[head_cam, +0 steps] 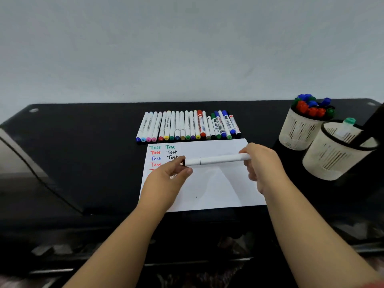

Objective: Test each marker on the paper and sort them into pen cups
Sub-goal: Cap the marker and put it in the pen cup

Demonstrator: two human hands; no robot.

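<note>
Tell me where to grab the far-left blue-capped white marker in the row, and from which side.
Judging by its pose, pinch the blue-capped white marker mid-barrel from above and the left. It lies flat on the black table, running away from the viewer, last in the row: its left flank is open, while its right flank touches the next marker. Both hands now hold another white marker.

Both hands, left [174,173] and right [260,163], pinch closed, forearms extended forward.
</note>
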